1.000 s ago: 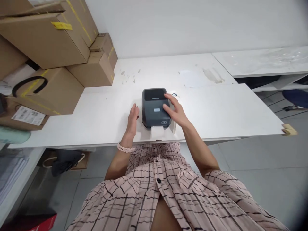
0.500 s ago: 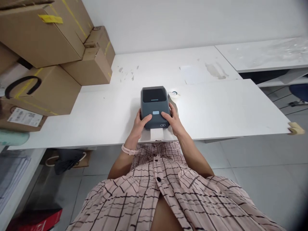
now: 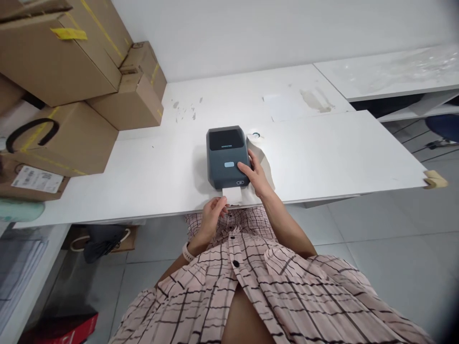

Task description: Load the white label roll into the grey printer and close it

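Observation:
A dark grey label printer [image 3: 226, 157] with a black window and a light-blue button sits near the front edge of the white table. Out of its front comes a white paper label [image 3: 232, 194]. My left hand [image 3: 212, 215] is just below the printer, with thumb and fingers pinched at the label's lower left corner. My right hand [image 3: 256, 174] grips the printer's right side, thumb on top near the button and fingers along the side. Behind that hand stands a label roll [image 3: 256, 136], its paper strip [image 3: 267, 169] trailing beside the printer.
Cardboard boxes [image 3: 89, 138] are stacked on the left of the table [image 3: 322, 153]. A sheet of paper [image 3: 281, 106] lies toward the back. A brown piece [image 3: 435, 179] sticks out at the table's right corner. A blue chair [image 3: 442, 128] stands at the far right.
My left hand has left the printer's left side and moved down to the label at its front. My right hand stays on the printer's right side.

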Available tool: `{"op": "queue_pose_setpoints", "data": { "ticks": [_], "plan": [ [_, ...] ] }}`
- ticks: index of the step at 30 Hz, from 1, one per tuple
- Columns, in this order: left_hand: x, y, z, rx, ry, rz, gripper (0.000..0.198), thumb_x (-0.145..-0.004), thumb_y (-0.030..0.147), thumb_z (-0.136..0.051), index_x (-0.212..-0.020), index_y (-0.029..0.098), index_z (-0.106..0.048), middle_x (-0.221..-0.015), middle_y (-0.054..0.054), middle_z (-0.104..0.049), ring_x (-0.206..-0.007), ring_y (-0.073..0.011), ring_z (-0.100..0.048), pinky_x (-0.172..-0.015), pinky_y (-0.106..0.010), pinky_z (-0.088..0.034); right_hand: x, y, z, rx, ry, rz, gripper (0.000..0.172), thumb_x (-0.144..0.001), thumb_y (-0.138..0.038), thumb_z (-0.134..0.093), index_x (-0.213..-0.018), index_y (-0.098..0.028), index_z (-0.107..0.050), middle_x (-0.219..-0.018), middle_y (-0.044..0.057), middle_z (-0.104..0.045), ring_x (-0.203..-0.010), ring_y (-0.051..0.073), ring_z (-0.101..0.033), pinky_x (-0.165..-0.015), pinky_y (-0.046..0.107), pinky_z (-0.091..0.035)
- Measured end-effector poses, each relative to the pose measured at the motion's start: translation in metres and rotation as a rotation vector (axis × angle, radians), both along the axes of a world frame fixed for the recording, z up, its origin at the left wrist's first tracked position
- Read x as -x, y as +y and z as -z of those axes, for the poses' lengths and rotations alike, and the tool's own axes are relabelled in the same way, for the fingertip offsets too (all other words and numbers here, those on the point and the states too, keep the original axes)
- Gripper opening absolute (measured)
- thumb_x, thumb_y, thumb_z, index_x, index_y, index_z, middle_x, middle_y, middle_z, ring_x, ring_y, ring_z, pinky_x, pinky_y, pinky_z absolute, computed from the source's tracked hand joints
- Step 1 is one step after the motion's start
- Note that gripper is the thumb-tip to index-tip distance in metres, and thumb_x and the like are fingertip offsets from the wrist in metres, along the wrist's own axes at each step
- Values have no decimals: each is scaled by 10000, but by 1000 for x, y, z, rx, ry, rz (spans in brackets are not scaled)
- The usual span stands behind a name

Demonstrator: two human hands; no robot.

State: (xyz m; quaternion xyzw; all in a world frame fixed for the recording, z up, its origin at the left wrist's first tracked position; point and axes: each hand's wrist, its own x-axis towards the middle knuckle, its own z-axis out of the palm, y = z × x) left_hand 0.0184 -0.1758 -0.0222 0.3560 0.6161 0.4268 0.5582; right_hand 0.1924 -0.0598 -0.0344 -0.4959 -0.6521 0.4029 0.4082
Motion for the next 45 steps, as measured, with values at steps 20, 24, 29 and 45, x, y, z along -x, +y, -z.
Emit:
{"op": "queue_pose_setpoints", "data": {
  "ticks": [20, 24, 29, 45],
  "plan": [
    [28, 7, 9, -106, -24, 160, 427, -892, 645, -619, -880, 228, -710, -793, -35, -694, -673, -169, -615, -581, -290, -484, 1, -36, -58, -607, -554, -37, 745, -1065, -318, -441, -1687, -352, -32, -1284, -7, -765, -1384, 291, -546, -1270, 561, -251],
    [37, 14, 4, -212, 120, -64, 422, -922, 623, -591, -1024, 231, -710, -992, -72, -737, -822, -186, -668, -669, -288, -534, 11, -37, -60, -607, -653, -76, 636, -1074, -320, -401, -1672, -311, -187, -1253, 45, -756, -1348, 298, -583, -1289, 560, -191],
    [24, 39, -12, -407, 168, -148, 562, -976, 600, -537, -1442, 287, -569, -1595, -78, -524, -1475, -259, -487, -1158, -371, -469, 11, -37, -61, -545, -587, -87, 507, -1070, -383, -402, -1572, -313, -406, -1234, 63, -749, -1284, 292, -632, -1283, 576, -226],
    [22, 149, -87, -744, 228, -56, 738, -1009, 718, -289, -1570, 278, -480, -1489, -90, -636, -1464, -272, -514, -1259, -450, -310, -21, 61, -87, -269, 122, -55, 817, -940, -870, -174, -1655, -473, -174, -1740, -70, -275, -1615, 317, -253, -1308, 601, -241]
  ]
}}
